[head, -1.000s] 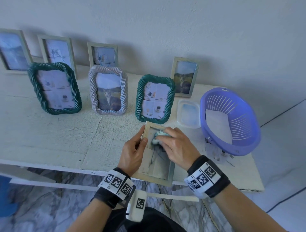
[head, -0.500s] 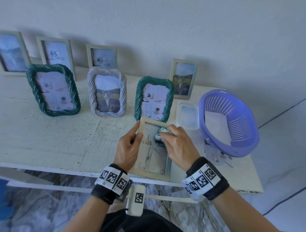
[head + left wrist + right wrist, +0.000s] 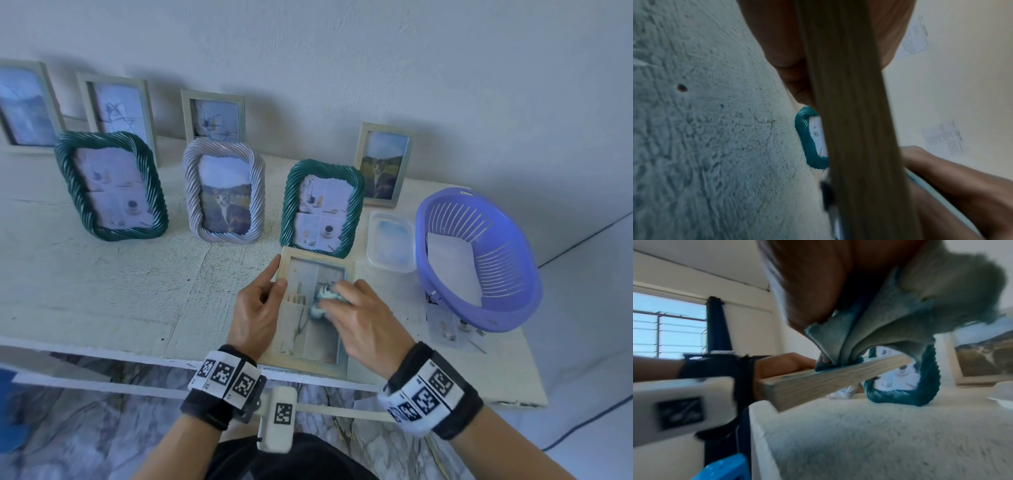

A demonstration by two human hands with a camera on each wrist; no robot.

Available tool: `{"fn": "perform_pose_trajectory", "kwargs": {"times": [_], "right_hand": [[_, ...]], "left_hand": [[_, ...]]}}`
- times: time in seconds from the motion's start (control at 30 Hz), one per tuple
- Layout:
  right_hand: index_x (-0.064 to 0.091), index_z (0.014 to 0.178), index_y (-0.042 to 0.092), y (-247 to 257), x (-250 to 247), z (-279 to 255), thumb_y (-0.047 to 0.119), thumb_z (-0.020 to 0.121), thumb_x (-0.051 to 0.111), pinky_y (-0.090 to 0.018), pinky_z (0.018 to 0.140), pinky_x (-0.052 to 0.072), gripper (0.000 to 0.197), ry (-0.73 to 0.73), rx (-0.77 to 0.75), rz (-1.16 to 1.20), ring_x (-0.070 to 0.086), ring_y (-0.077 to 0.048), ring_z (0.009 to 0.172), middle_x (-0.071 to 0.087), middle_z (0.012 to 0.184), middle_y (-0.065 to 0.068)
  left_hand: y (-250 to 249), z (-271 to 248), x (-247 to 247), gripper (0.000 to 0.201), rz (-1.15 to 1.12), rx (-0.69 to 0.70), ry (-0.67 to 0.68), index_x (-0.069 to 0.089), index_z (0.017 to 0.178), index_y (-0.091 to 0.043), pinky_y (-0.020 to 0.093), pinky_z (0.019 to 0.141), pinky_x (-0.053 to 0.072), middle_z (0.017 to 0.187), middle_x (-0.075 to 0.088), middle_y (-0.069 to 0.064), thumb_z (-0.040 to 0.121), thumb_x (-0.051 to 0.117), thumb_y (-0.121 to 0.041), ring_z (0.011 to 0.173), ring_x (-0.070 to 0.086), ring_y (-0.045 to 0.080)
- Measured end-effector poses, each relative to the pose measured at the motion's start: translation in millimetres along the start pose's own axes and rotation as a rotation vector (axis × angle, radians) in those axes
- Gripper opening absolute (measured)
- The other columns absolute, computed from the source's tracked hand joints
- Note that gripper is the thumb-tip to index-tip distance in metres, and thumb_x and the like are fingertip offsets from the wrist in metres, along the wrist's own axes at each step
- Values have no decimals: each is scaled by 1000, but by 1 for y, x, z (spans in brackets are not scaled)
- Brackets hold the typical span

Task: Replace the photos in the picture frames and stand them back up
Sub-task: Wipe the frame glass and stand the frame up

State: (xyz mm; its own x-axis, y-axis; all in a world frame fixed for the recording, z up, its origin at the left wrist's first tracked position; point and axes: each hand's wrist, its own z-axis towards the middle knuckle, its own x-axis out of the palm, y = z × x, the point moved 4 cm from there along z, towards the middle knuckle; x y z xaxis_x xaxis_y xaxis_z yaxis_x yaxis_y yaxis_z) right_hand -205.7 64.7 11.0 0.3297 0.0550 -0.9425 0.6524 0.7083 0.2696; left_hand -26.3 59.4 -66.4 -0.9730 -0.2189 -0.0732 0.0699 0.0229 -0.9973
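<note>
The right hand [image 3: 363,318] has its fingers curled on a bunched cloth [image 3: 325,297], pressing it to the glass of a wooden frame [image 3: 310,356]. The left hand [image 3: 255,315] pinches that frame's left edge, thumb on top. The frame tilts up off the table [image 3: 102,294], its long axis running away from the person, its far end just before the green frame [image 3: 322,205]. Only the right wrist view shows the near end lifted clear; the left wrist view shows fingers under the frame.

Pale wood frame [image 3: 313,361], teal cloth [image 3: 323,298], green rope-twist frame [image 3: 289,205], lilac basket [image 3: 513,308]
</note>
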Motion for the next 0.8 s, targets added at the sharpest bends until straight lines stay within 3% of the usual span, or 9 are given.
{"fn": "perform_pose_trajectory", "kwargs": {"times": [0.17, 0.3, 0.37, 0.5, 0.7, 0.8], "right_hand": [[69, 101, 16, -11, 2, -1, 8, 90, 61, -28, 74, 48, 15, 155, -113, 2, 46, -17, 84, 55, 103, 1], [67, 92, 14, -21, -7, 9, 3, 87, 64, -31, 71, 48, 13, 77, -29, -7, 43, -17, 82, 55, 99, -1], [69, 96, 15, -13, -3, -1, 2, 87, 64, -27, 71, 45, 17, 122, -73, 10, 42, -16, 82, 54, 99, 1], [69, 98, 16, -4, 2, -16, 2, 86, 62, -32, 67, 47, 20, 281, -227, 5, 32, -14, 84, 49, 99, 4], [67, 92, 15, -22, -13, 6, -3, 78, 62, -32, 69, 47, 24, 237, -191, -150, 38, -19, 85, 52, 101, 1], [69, 89, 17, -4, -9, -8, 4, 82, 62, -28, 69, 45, 16, 311, -244, -163, 35, -16, 86, 48, 100, 4]], "left_hand": [[6, 3, -4, 47, 16, -14, 34, 48, 132, -53, 44, 62, 48, 80, 53, 5, 85, 53, -54, 67, 47, 21], [9, 4, 1, 48, -2, -14, 50, 47, 132, -53, 40, 63, 46, 81, 55, 6, 84, 54, -55, 67, 47, 21], [10, 4, 2, 48, -12, -16, 67, 49, 131, -52, 39, 66, 45, 82, 55, 7, 84, 54, -54, 68, 47, 21], [11, 4, 2, 46, -13, -25, 81, 50, 129, -55, 39, 66, 45, 82, 54, 6, 83, 54, -54, 69, 47, 21], [6, 8, 3, 48, 18, -24, 96, 48, 132, -51, 37, 66, 44, 86, 53, 3, 85, 53, -54, 71, 47, 20], [4, 3, 4, 41, 22, -13, 115, 51, 131, -50, 37, 63, 43, 84, 53, 5, 90, 54, -45, 68, 46, 20]]}}
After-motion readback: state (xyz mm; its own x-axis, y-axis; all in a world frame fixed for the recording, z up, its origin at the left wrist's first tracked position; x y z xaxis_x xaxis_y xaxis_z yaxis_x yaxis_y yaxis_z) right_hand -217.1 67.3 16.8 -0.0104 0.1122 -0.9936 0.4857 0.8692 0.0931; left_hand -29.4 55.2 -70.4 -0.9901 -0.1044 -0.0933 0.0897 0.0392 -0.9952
